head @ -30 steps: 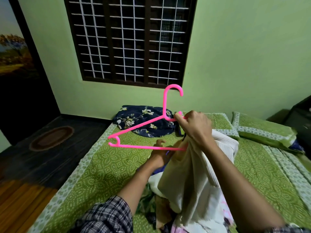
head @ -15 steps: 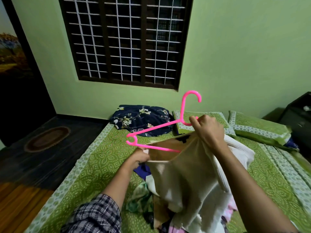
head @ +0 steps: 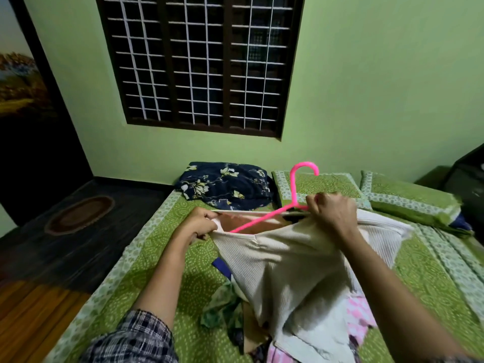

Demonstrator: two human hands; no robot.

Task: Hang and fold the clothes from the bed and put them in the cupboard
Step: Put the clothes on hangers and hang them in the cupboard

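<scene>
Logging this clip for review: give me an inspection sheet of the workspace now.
Surface: bed with green patterned sheet.
Job's things: pink hanger partly inside cream ribbed garment, held above the bed.
Clutter: pile of mixed clothes under the garment; navy floral cloth and green pillows at the head.
Grippers: left hand grips the garment's opening edge; right hand grips the hanger below its hook.
Cables: nothing seen.
Surroundings: green wall, barred window, oval mat on dark floor.
</scene>
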